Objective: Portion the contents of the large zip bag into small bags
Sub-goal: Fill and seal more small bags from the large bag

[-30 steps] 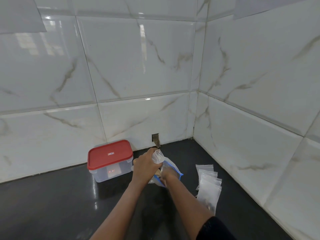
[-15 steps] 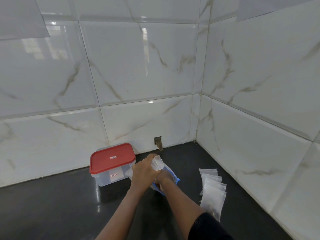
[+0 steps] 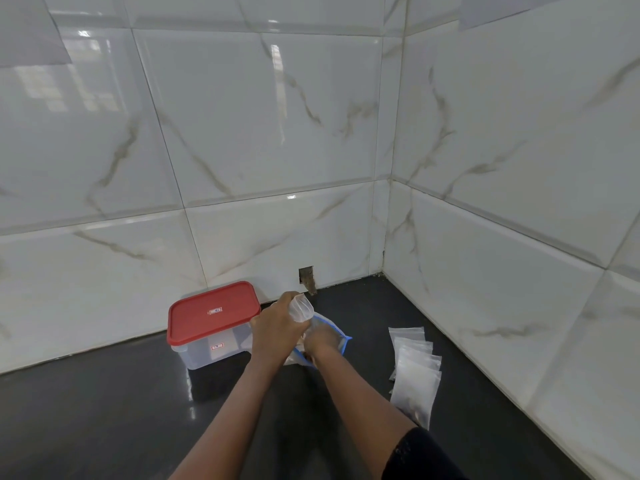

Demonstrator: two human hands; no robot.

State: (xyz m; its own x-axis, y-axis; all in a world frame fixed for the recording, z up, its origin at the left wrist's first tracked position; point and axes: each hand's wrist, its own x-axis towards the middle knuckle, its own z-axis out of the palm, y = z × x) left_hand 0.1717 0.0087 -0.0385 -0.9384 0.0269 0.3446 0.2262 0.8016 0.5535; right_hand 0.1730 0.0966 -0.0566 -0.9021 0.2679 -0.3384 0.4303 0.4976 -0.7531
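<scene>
L hand (image 3: 277, 329) grips a small clear bag (image 3: 302, 309), fingers curled round it, just above the large zip bag (image 3: 343, 336). R hand (image 3: 321, 341) is in that bag's mouth, fingers hidden, so can't tell its grip. Stack of small bags (image 3: 415, 372) lies to the right on dark surface (image 3: 104, 410). Red-lid container (image 3: 213, 315) is on the left.

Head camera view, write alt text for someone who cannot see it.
A person's left hand grips a small clear bag while the right hand reaches into a blue-edged large zip bag on a dark counter. A red-lidded container stands to the left; overlapping small bags lie to the right.
</scene>
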